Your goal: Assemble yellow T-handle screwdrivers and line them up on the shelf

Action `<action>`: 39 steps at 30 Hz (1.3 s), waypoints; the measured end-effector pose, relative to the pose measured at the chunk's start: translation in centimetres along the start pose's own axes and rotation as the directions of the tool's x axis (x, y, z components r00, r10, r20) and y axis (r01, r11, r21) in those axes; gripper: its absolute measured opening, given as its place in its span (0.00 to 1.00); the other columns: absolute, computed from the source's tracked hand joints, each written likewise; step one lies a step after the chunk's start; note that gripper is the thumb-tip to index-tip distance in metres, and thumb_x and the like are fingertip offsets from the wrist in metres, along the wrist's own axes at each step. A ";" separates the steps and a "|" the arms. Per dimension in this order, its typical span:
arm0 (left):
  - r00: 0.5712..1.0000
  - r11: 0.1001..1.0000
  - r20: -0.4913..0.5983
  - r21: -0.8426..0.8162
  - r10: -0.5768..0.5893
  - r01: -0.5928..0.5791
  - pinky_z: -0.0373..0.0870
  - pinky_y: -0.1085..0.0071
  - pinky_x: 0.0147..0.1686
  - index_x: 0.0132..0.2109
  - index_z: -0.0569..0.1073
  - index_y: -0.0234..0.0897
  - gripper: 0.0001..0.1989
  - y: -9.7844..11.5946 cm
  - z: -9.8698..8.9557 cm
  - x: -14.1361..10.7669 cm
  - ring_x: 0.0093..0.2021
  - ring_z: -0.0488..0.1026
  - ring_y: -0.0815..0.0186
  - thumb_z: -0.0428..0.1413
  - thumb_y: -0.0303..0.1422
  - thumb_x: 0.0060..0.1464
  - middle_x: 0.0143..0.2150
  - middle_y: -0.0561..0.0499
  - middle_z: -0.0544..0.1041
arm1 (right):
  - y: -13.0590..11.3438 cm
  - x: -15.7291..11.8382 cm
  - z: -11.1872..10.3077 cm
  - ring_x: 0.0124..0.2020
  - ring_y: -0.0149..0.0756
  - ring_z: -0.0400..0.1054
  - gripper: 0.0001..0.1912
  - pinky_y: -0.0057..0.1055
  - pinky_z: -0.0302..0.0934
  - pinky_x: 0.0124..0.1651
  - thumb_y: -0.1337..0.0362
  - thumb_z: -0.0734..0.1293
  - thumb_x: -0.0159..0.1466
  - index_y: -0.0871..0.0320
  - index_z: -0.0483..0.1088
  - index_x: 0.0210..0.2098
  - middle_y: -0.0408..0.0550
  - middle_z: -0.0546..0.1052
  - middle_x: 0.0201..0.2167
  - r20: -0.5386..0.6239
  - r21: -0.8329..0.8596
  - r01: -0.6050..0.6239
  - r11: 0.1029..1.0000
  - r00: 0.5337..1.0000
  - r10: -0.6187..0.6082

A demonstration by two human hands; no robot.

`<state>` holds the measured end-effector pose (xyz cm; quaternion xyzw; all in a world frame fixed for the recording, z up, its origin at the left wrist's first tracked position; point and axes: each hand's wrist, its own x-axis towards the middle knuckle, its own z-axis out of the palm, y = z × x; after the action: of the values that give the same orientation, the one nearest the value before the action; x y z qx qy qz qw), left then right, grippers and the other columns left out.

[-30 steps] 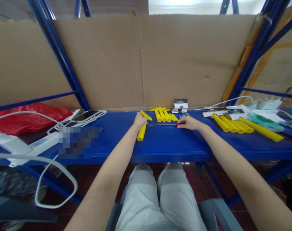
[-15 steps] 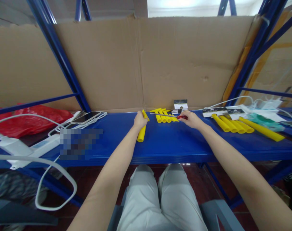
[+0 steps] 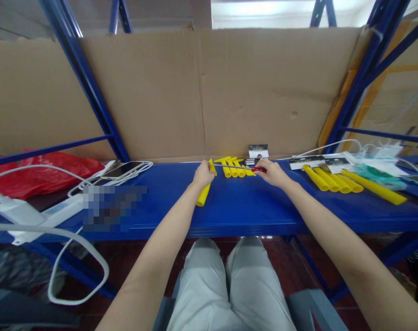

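My left hand (image 3: 202, 174) is closed around a yellow tube (image 3: 204, 195), whose wider lower end points toward the shelf's front edge. At the tube's upper end a short yellow crosspiece (image 3: 212, 166) sticks out past my fingers. A screwdriver (image 3: 259, 169) with a red handle is gripped in my right hand (image 3: 271, 174). Its long metal shaft points left, with the tip at or very near the crosspiece; I cannot tell whether they touch. Behind the shaft lie several yellow tool-shaped pieces (image 3: 234, 171) in a row, beside black-and-white cards (image 3: 258, 151).
Several yellow tubes (image 3: 328, 179) with black-and-white labels lie on the blue shelf (image 3: 167, 197) at right, near green plastic packaging (image 3: 379, 175). At left are a white power strip (image 3: 62, 212), a phone (image 3: 122, 170), cables and a red bag (image 3: 47, 172). Cardboard (image 3: 154, 96) closes the back.
The yellow tube's top end has shifted slightly right in my left hand, and the screwdriver tip has come left to meet or nearly meet it. The view has tilted slightly.
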<state>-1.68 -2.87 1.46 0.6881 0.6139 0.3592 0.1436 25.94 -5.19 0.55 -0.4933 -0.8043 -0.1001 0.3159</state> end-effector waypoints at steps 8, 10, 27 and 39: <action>1.000 1.000 0.001 0.023 0.008 -0.008 0.68 0.69 0.39 0.40 0.63 0.38 0.11 0.0 0.0 0.0 0.44 0.77 0.58 0.58 0.27 0.52 0.45 0.39 0.77 | -0.1 -0.1 0.0 0.39 0.43 0.70 0.07 0.36 0.60 0.41 0.62 0.63 0.60 0.56 0.71 0.36 0.52 0.75 0.38 0.009 -0.024 -0.023 0.999 1.000 0.023; 1.000 0.999 0.002 0.033 0.013 -0.013 0.68 0.69 0.39 0.40 0.63 0.38 0.10 0.0 0.0 0.0 0.43 0.77 0.58 0.57 0.27 0.52 0.45 0.39 0.77 | 0.0 -0.1 0.0 0.40 0.43 0.70 0.07 0.36 0.60 0.41 0.62 0.63 0.60 0.56 0.71 0.36 0.52 0.76 0.38 0.010 -0.028 -0.020 0.999 1.000 0.020; 0.997 0.972 0.018 0.220 0.080 -0.082 0.69 0.65 0.46 0.45 0.64 0.35 0.12 0.6 -0.2 -0.6 0.49 0.74 0.56 0.55 0.27 0.55 0.50 0.37 0.75 | -0.2 -0.1 -0.2 0.38 0.43 0.69 0.08 0.36 0.56 0.39 0.61 0.63 0.61 0.57 0.71 0.36 0.53 0.76 0.37 0.017 -0.101 0.036 0.994 0.999 -0.035; 0.994 0.947 0.013 0.300 0.113 -0.111 0.68 0.65 0.47 0.47 0.64 0.34 0.12 0.8 -0.3 -1.0 0.52 0.72 0.54 0.53 0.27 0.55 0.51 0.36 0.74 | -0.7 -0.2 -0.4 0.45 0.44 0.65 0.07 0.37 0.48 0.42 0.63 0.61 0.61 0.57 0.69 0.35 0.55 0.74 0.45 -0.037 -0.201 0.121 0.972 0.991 -0.131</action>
<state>-1.30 -4.03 1.90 0.7348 0.6216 0.2710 0.0153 25.55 -5.89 0.81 -0.4677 -0.8118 -0.2118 0.2782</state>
